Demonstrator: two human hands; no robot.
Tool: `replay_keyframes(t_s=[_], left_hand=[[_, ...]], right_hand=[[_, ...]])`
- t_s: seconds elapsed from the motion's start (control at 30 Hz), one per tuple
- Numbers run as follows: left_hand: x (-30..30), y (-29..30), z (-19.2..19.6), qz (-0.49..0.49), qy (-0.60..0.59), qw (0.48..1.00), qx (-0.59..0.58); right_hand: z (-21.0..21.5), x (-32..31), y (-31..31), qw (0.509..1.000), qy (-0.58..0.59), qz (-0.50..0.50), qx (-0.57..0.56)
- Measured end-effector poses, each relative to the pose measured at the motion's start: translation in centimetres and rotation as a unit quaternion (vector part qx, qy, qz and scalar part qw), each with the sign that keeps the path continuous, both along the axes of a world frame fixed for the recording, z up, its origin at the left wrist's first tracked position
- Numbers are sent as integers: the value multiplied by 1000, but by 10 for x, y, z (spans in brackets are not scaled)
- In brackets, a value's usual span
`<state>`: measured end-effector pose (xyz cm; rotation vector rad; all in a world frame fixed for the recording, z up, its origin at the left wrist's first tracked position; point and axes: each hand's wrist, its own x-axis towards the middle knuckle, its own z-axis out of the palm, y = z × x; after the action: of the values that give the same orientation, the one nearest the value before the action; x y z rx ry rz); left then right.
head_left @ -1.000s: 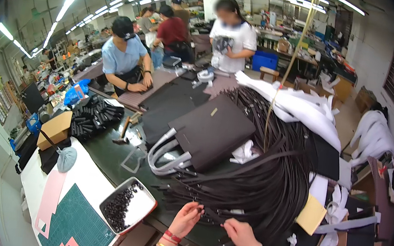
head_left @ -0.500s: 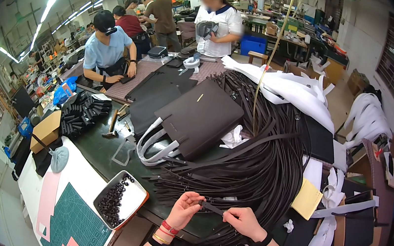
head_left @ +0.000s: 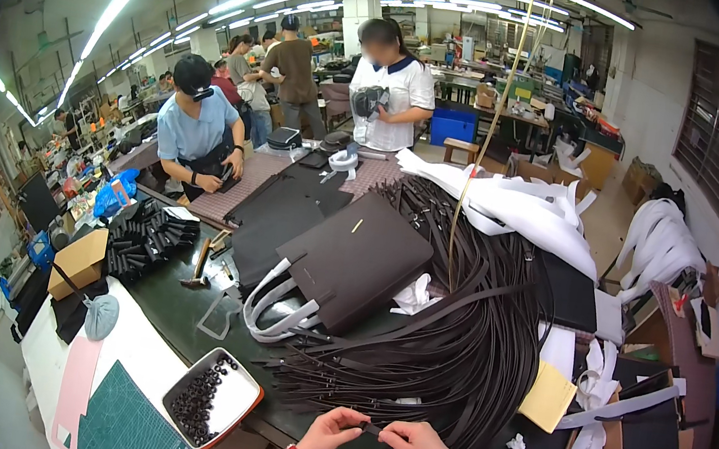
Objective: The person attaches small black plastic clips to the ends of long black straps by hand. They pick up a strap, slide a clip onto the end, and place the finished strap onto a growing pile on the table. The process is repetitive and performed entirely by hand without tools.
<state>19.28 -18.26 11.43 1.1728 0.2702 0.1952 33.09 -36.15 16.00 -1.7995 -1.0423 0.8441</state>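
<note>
My left hand [head_left: 330, 434] and my right hand [head_left: 421, 445] are close together at the near edge of the table. Between their pinched fingertips is a short stretch of dark strap [head_left: 372, 428]; the fingers cover most of it. Just beyond my hands spreads a large heap of long dark brown straps [head_left: 451, 355]. A dark brown handbag [head_left: 355, 260] with wrapped pale handles lies on its side against the heap. Left of my hands, a white tray [head_left: 245, 391] holds many small black ring-shaped parts [head_left: 200, 399].
A green cutting mat [head_left: 125, 416] and pink strips lie at the lower left. A hammer [head_left: 202, 258] and a pile of black rolled pieces [head_left: 149, 233] are farther back. White foam strips [head_left: 506, 212] and a yellow pad [head_left: 547, 396] border the heap. Two co-workers stand across the table.
The view has tilted up, so the scene sits lower. My hands have drawn closer together, and less strap shows between them. The co-worker in light blue has raised their hands slightly.
</note>
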Motion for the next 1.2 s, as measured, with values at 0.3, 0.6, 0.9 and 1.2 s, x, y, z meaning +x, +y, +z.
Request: replay_keyframes(t_s=[0.3, 0.6, 0.9, 1.2], left_hand=[[-10, -12, -4, 59, 18, 992, -113], [-5, -22, -8, 71, 34, 969, -233], [10, -41, -21, 98, 50, 959, -260], [24, -37, -11, 115, 93, 962, -231]], right_hand=[[1, -16, 4, 998, -63, -13, -8], [-3, -21, 4, 992, -124, -5, 25], [-22, -15, 5, 968, -241, -24, 72], [-28, -11, 12, 976, -132, -79, 156]])
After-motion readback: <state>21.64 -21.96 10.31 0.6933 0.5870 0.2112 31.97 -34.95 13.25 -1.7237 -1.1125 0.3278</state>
